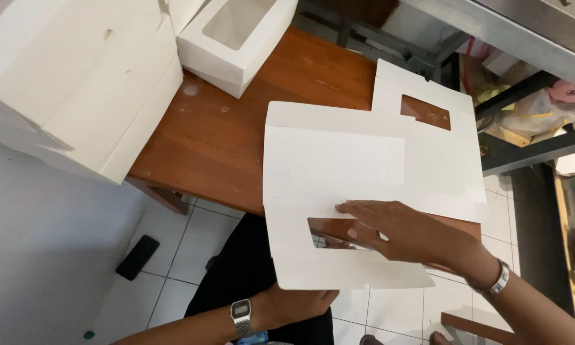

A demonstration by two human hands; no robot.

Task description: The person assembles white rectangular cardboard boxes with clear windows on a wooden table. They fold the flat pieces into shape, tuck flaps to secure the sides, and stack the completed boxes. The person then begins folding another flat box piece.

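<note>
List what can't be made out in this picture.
- Left hand: fingers hidden under the flat box blank.
- Right hand: palm side hidden, pressed on the blank.
- Second blank: mostly covered by the first.
- Big white box: cut off by the top and left edges.
- Watch: face too small to tell.

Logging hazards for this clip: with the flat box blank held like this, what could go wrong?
1. The flat window box blank juts past the wooden table edge; the left hand grips only its lower edge, so it might sag or crease.
2. The right hand presses beside the window cutout; its film could dent.
3. The stacked white boxes overhang the table corner and might tip.
</note>
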